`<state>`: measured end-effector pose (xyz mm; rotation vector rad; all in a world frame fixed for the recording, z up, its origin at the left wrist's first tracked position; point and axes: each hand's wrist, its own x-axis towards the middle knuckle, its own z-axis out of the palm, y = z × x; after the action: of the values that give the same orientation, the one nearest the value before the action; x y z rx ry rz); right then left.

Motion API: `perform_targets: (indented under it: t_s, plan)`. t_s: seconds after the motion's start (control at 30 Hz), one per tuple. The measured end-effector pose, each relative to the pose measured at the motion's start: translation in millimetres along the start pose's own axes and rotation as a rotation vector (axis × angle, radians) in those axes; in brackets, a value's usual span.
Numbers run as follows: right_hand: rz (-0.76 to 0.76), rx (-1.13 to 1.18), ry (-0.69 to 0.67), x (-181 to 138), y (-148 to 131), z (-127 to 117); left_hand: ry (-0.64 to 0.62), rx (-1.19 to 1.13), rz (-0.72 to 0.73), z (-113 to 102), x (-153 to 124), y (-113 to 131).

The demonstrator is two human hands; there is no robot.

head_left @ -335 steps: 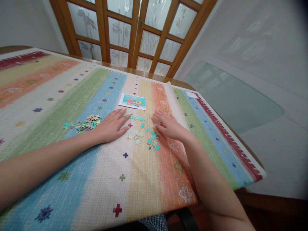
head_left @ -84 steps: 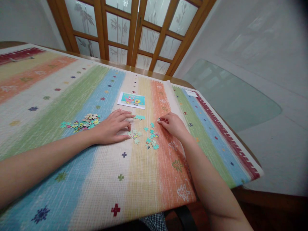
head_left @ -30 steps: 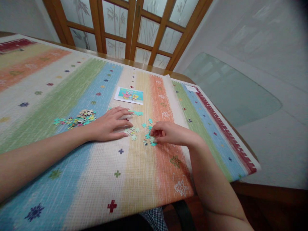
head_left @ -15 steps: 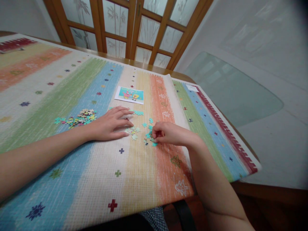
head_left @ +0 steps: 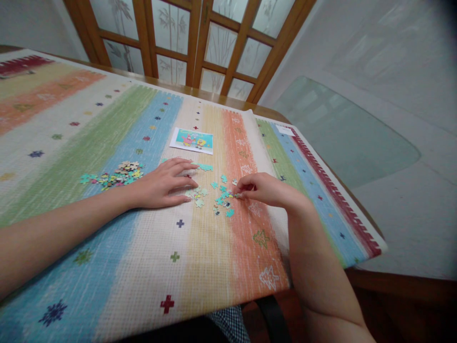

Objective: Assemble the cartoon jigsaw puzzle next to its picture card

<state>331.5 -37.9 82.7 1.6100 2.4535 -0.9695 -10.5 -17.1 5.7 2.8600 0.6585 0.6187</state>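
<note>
A striped mat (head_left: 107,247) covers the tabletop; a picture card (head_left: 191,140) lies beyond, a mixed pile of pieces (head_left: 114,174) at left. My left hand (head_left: 162,183) rests flat, fingers spread. My right hand (head_left: 262,189) pinches a tiny teal puzzle piece (head_left: 234,194) among scattered ones (head_left: 221,202); its long axis is unreadable

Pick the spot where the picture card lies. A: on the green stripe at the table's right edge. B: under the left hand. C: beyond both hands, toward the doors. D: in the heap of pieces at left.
C: the card lies flat on the mat, apart from the left hand and right hand, on the side nearer the doors.
</note>
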Motion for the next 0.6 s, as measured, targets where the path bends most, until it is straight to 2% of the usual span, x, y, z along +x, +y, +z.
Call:
perform_targets:
  t_s: [0.13, 0.23, 0.33, 0.47, 0.53, 0.6]
  plan:
    - [0.035, -0.011, -0.020, 3, 6, -1, 0.003, 0.010, 0.008, 1, 0, -1]
    - [0.048, -0.070, 0.070, 2, 2, -1, 0.003, 0.009, 0.010, 1, 0, -1]
    - [-0.003, -0.113, 0.133, -1, -7, 0, 0.006, 0.007, 0.010, 0, 0, 0]
    - [-0.051, -0.073, -0.026, -5, -20, 5, 0.002, 0.011, 0.008, 0, 0, 0]
    - [-0.028, -0.094, -0.115, -7, -26, 11, 0.002, 0.009, 0.006, 0, 0, 1]
    - [0.023, -0.148, -0.140, -9, -33, 17, 0.004, 0.006, 0.005, 0, 1, 1]
